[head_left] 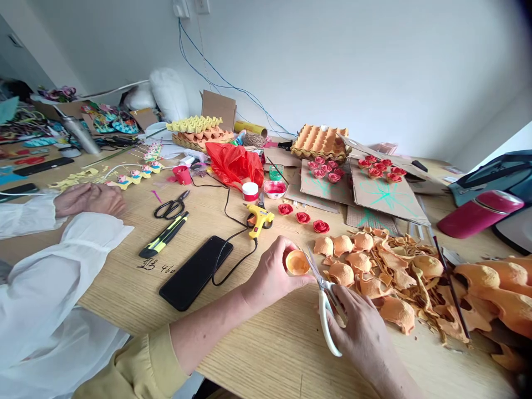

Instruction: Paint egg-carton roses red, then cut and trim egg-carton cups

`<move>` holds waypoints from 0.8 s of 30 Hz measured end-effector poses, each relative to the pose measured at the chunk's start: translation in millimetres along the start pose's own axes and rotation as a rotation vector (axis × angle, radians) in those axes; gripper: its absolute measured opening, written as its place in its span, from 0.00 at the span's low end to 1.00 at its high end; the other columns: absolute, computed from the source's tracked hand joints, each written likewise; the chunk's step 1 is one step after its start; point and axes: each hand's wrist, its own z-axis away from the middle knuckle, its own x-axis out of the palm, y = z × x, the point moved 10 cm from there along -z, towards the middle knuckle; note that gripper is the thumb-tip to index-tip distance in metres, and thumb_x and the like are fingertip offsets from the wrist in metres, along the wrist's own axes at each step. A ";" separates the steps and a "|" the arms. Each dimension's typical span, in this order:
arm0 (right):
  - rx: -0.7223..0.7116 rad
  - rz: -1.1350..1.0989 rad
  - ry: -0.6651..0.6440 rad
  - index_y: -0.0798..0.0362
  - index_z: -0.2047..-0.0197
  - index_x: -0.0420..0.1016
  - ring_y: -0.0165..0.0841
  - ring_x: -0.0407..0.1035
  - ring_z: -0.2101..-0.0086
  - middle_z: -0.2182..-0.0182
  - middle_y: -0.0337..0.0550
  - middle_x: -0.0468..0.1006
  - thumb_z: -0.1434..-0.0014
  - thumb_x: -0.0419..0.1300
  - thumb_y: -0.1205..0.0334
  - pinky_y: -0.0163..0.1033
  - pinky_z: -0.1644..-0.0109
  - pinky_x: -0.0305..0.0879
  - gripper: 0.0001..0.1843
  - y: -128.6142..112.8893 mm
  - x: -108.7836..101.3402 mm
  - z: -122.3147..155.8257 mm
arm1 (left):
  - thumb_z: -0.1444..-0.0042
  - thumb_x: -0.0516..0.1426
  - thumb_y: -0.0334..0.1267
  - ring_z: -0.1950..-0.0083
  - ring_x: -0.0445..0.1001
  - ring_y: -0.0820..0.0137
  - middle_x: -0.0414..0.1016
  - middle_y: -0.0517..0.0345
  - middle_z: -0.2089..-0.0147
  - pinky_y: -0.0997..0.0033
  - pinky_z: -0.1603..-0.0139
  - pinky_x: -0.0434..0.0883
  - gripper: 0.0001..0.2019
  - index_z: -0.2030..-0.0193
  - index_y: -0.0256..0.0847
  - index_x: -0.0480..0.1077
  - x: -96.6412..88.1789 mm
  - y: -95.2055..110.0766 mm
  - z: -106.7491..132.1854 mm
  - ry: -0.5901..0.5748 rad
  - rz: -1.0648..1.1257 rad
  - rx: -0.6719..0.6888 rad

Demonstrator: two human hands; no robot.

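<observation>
My left hand is closed round a small orange egg-carton cup, its hollow side facing me. In my right hand is a pair of white-handled scissors, with the blades at the right rim of the cup. Whether the blades touch the rim I cannot tell. Several cut egg-carton cups and a heap of orange trimmings lie just right of the scissors. Beyond my left hand sit three red paper roses in a row.
A yellow glue gun, a black phone, a utility knife and black scissors lie to the left. Cardboard sheets carry more roses. At right is a red flask. A co-worker's hands rest at far left.
</observation>
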 end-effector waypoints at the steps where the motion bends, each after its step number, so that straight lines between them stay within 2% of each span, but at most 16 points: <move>1: -0.009 0.001 -0.003 0.47 0.67 0.63 0.32 0.67 0.74 0.75 0.35 0.72 0.31 0.56 0.52 0.37 0.66 0.61 0.14 -1.5 -0.5 -0.3 | 0.59 0.76 0.43 0.63 0.74 0.70 0.72 0.64 0.63 0.71 0.60 0.73 0.30 0.59 0.43 0.62 -0.2 0.8 0.4 -0.003 0.002 0.004; 5: -0.021 0.004 -0.014 0.47 0.66 0.63 0.33 0.69 0.72 0.73 0.35 0.73 0.32 0.56 0.55 0.37 0.65 0.61 0.10 -4.7 -2.1 -1.6 | 0.59 0.76 0.47 0.63 0.73 0.70 0.71 0.63 0.62 0.71 0.60 0.72 0.30 0.59 0.43 0.62 1.6 0.6 1.9 -0.030 0.011 -0.004; 13: -0.013 0.014 -0.031 0.48 0.64 0.65 0.34 0.70 0.70 0.71 0.37 0.74 0.33 0.55 0.55 0.39 0.63 0.62 0.08 -4.3 2.1 -1.2 | 0.62 0.76 0.48 0.63 0.71 0.71 0.68 0.65 0.63 0.71 0.61 0.69 0.33 0.60 0.44 0.59 10.0 -1.3 5.1 -0.074 0.084 -0.060; 19: 0.010 -0.009 -0.024 0.48 0.63 0.65 0.34 0.70 0.70 0.71 0.37 0.74 0.33 0.55 0.55 0.39 0.63 0.63 0.08 -1.9 1.6 -1.5 | 0.56 0.74 0.47 0.63 0.69 0.71 0.68 0.64 0.62 0.72 0.62 0.66 0.31 0.58 0.44 0.58 23.8 -13.5 9.2 -0.156 0.250 -0.189; 24: 0.036 -0.047 -0.012 0.48 0.65 0.64 0.34 0.70 0.71 0.73 0.37 0.73 0.30 0.53 0.52 0.38 0.64 0.64 0.13 1.3 -3.0 -3.0 | 0.47 0.69 0.44 0.61 0.68 0.72 0.69 0.60 0.58 0.73 0.61 0.66 0.25 0.50 0.42 0.62 38.1 -10.5 9.9 -0.290 0.467 -0.199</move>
